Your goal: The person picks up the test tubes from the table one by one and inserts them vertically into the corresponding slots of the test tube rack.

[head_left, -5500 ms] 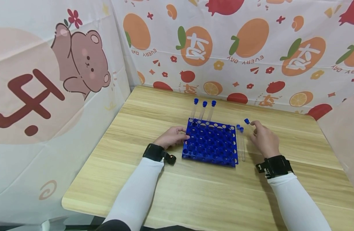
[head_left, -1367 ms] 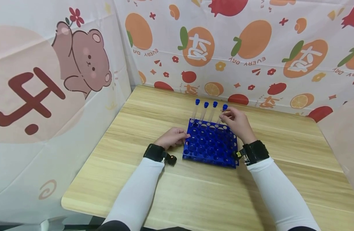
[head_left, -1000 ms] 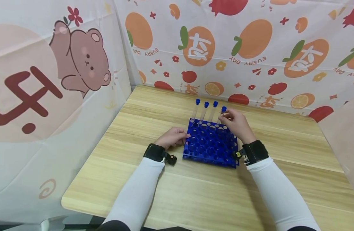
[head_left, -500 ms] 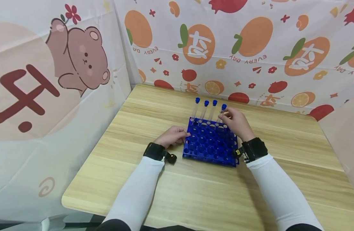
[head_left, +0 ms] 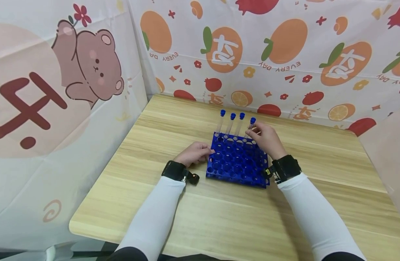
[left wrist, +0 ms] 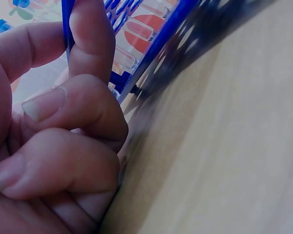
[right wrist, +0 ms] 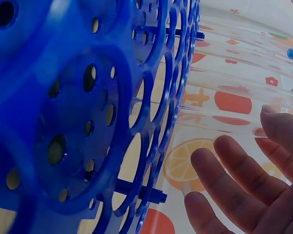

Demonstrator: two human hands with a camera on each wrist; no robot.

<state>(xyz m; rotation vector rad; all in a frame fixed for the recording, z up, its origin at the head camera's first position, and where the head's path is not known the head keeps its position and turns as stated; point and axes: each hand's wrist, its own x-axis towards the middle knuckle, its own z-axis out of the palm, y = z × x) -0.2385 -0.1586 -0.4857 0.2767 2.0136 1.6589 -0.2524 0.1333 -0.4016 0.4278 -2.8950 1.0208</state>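
A blue test tube rack (head_left: 234,157) with rows of round holes stands on the table. My left hand (head_left: 194,154) pinches its left edge between thumb and index finger, the other fingers curled, as the left wrist view shows. Along the far row stand three clear test tubes with blue caps (head_left: 223,112), upright in their holes. To their right is another capped test tube (head_left: 252,120), its lower end in the same row. My right hand (head_left: 269,139) pinches that tube just below the cap with thumb and index finger; its other fingers are spread in the right wrist view.
The wooden table (head_left: 137,203) reaches back to a printed cloth wall (head_left: 284,83), close behind the tubes. Another cloth (head_left: 98,145) hangs along the left side. My right forearm and wrist strap (head_left: 286,168) cover part of the tabletop right of the rack.
Since the oldest frame, my right hand has come left from beside the rack, and a fourth tube now stands in the far row. Over the last second, the hands barely move.
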